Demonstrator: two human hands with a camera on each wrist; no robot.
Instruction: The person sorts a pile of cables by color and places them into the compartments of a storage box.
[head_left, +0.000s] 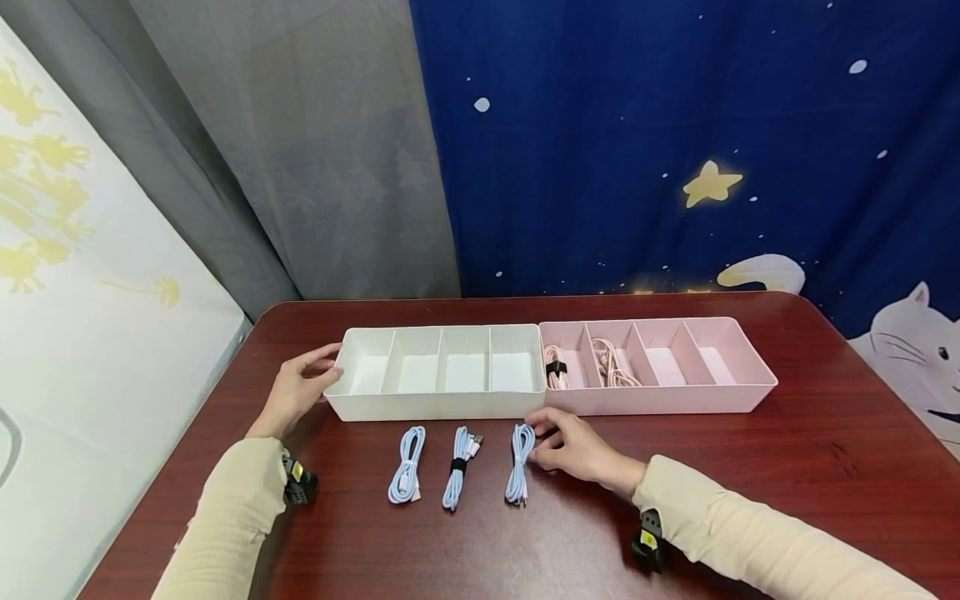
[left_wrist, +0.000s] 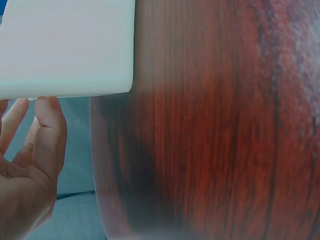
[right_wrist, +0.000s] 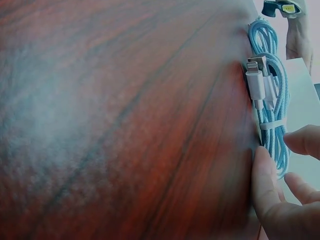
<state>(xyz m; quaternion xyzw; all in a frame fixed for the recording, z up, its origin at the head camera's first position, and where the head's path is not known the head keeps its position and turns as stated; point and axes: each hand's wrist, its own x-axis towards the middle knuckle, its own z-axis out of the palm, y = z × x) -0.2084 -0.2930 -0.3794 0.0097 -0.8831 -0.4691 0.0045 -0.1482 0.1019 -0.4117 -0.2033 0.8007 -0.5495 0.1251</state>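
My left hand (head_left: 300, 387) is at the left end of a white four-section box (head_left: 435, 407), its fingertips against the end wall. In the left wrist view, the bent fingers (left_wrist: 49, 130) meet the box's edge. On the right, my right hand (head_left: 573, 446) is beside a bundled light-blue cable (head_left: 519, 467), fingertips right at its right side. The right wrist view shows thumb and fingers spread around one end of that cable (right_wrist: 275, 110), with its white plug visible. Two more blue cable bundles lie to the left, one with a white tie (head_left: 407, 467), one with a black strap (head_left: 455, 475).
A pink four-section box (head_left: 660, 400) adjoins the white box's right end. Its two left sections hold pink cables (head_left: 611, 362), (head_left: 555, 368). Everything stands on a dark red wooden table (head_left: 375, 550), with grey and blue curtains (head_left: 585, 167) behind and a white panel (head_left: 112, 375) at left.
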